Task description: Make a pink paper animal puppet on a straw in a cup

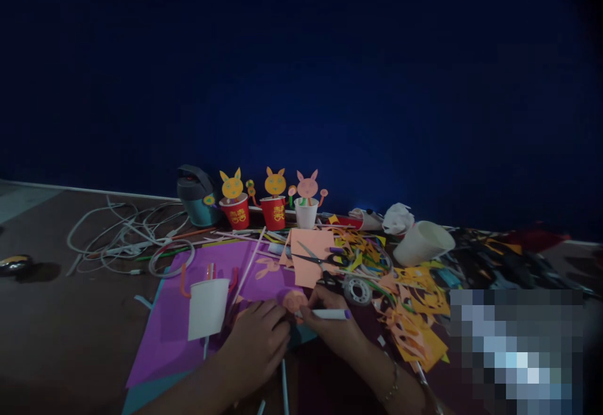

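In my right hand (pixel 330 327) is a white marker (pixel 332 314) with a purple end, held between closed fingers, its tip over a round orange paper face (pixel 294 301). My left hand (pixel 264 333) has its fingers curled at the left edge of this paper face; the thumb is hidden. Beneath lies a purple paper sheet (pixel 160 333). A white paper cup (pixel 207 308) with bent straws stands left of my left hand. Just beyond my right hand, black-handled scissors (pixel 320 262) rest on a peach paper sheet (pixel 306 280), beside a roll of tape (pixel 358 291).
Two red cups (pixel 235 213) and a white cup (pixel 306 215) with paper animal heads stand along the wall. Paper scraps (pixel 414 314) and a large white cup (pixel 424 243) lie at right. White cables (pixel 136 233) and a dark teal container (pixel 195 198) are at left.
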`<state>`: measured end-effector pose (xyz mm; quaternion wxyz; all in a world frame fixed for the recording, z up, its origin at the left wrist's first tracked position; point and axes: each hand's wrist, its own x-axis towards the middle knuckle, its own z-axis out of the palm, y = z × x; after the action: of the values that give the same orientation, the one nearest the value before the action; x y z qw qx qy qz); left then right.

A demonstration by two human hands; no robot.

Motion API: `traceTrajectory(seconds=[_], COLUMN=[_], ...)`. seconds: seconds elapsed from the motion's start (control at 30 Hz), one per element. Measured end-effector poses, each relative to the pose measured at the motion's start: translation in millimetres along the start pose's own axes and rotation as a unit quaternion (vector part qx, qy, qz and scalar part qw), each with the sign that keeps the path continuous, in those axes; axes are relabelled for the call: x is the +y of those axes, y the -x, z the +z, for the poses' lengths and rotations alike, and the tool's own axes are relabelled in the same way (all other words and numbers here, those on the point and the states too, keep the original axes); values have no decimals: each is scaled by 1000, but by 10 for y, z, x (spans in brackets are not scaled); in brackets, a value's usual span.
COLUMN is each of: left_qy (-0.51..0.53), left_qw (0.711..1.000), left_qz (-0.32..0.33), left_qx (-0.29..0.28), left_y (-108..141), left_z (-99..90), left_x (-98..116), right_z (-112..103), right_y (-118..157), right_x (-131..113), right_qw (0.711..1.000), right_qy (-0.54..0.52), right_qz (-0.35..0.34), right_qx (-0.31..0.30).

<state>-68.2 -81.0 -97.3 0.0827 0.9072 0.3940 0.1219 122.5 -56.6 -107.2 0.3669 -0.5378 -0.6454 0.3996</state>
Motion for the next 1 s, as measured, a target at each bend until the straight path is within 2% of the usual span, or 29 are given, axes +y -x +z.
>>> traceTrajectory(seconds=[0.63,0.77,0.9,1.0], left_qy=[0,-5,-25,-31], left_qw=[1000,1000,999,999], left_qz=[4,7,26,27], left_qx=[1,5,4,-1], left_y=[8,5,4,4], left_z=[7,1,-10,-19], left_x=[1,2,-6,-8], right_z=[17,5,-43,-57], right_y=[-15,-50,-88,-92], right_x=[47,90,96,94], right_qw=[1000,996,974,979], right_qy=[1,-82,-211,-195], right_qz=[-8,29,80,60], right_qx=[12,29,32,31])
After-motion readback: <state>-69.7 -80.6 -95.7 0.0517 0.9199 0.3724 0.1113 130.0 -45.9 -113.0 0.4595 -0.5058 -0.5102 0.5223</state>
